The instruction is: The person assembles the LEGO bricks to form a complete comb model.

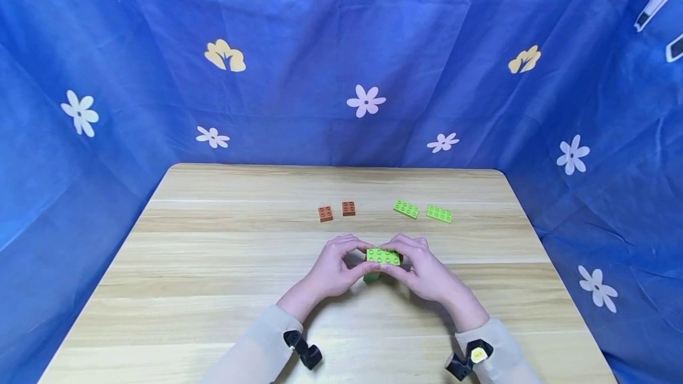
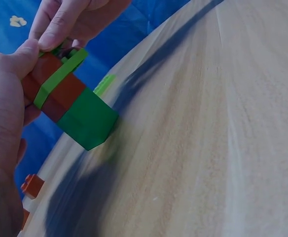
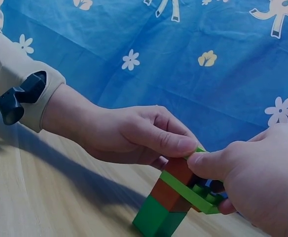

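Note:
A small tower of toy building bricks stands on the table between the two hands. At its base is a dark green block [image 2: 89, 117]; above it come a brown brick [image 3: 169, 195], a lime plate [image 3: 186, 191] jutting to one side, and another brown brick [image 3: 179, 170]. A second lime plate [image 1: 383, 256] lies across the top. My left hand [image 1: 333, 265] pinches that top plate at its left end, thumb nearest me. From the other end my right hand [image 1: 427, 268] pinches the same plate, the two thumbs almost meeting. Fingers partly cover the tower's upper part.
Beyond the hands lie two brown bricks, one [image 1: 325, 214] left of the other [image 1: 348, 208]. Farther right are two loose lime plates, one angled [image 1: 407, 209] and one beside it [image 1: 439, 214]. A blue patterned cloth [image 1: 299, 117] hangs behind the wooden table [image 1: 213, 289].

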{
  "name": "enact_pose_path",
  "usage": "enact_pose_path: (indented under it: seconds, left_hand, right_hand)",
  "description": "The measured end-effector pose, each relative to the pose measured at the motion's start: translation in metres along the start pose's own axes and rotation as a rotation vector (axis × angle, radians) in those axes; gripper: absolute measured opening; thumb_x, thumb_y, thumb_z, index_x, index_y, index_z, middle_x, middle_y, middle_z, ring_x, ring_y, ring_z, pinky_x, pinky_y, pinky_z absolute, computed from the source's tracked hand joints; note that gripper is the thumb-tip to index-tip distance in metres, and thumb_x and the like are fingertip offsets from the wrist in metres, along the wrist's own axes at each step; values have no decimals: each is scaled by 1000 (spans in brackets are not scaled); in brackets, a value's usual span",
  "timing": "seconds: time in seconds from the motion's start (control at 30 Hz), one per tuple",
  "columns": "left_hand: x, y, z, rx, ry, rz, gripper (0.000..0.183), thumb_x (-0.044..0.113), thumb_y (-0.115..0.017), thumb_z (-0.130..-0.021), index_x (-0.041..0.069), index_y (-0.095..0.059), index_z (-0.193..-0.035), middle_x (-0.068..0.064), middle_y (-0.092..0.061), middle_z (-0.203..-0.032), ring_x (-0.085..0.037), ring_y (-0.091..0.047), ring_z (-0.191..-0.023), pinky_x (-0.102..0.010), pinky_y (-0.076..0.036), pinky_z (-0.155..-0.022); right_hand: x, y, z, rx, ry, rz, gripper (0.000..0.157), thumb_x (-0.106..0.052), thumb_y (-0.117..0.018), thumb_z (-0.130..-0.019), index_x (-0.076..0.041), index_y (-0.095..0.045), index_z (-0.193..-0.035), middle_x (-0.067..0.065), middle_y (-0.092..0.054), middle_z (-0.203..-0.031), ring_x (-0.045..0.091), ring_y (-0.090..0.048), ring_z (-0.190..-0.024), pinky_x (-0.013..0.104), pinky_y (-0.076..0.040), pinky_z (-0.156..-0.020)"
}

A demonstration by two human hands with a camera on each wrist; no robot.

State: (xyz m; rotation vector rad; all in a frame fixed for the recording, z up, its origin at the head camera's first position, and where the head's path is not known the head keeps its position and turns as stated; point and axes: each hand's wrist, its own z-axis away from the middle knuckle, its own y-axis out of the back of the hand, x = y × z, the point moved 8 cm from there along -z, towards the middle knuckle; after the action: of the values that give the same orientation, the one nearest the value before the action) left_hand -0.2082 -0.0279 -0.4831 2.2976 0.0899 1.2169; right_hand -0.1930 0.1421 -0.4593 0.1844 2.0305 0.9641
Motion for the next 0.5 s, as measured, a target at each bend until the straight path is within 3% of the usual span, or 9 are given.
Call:
enact_pose_path:
  seconds: [0.5]
  left_hand:
    - [1,0,0,-8,17,-15,30,34,-87,-90,22,-79,-116,17,-73,-105,-10,-66,-103,-41,-50,-95]
  right_hand:
    - [0,0,1,5,-5,-4,34,-28,-76,-100,-17,-71,-132,-18,-66,-114,7,-61,-100,41,-33,-89]
